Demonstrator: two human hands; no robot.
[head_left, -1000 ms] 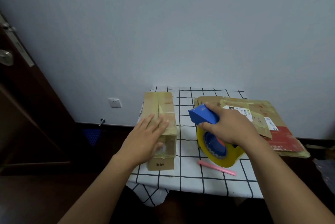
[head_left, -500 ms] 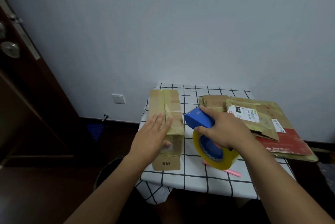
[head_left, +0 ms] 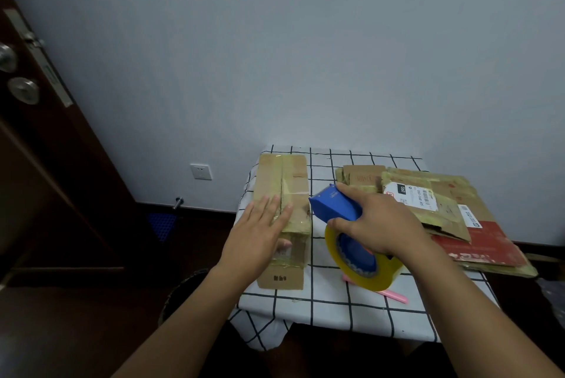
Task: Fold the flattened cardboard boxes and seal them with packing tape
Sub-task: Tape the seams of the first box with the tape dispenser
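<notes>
Two hands share the work here, each with its own job. The left hand [head_left: 260, 232] lies flat, fingers straight, on top of the folded box [head_left: 284, 218] at the left side of the worktop [head_left: 336, 301], apparently pressing the flaps shut so that the seam stays closed for taping. The right hand [head_left: 379, 224] grips the blue handle of the tape dispenser [head_left: 345, 224], fingers curled round it, with the yellowish roll of packing tape [head_left: 371, 270] hanging beneath, just beside the box and low over the checked cloth. Holding it this close suggests the tape is about to be led onto the box; whether a strip already reaches the cardboard is hard to tell, since the tape is clear. The stack of flattened boxes [head_left: 452, 218] waits at the right, within reach for the next fold. A pink cutter [head_left: 394, 296] lies partly under the roll, near the front edge.
</notes>
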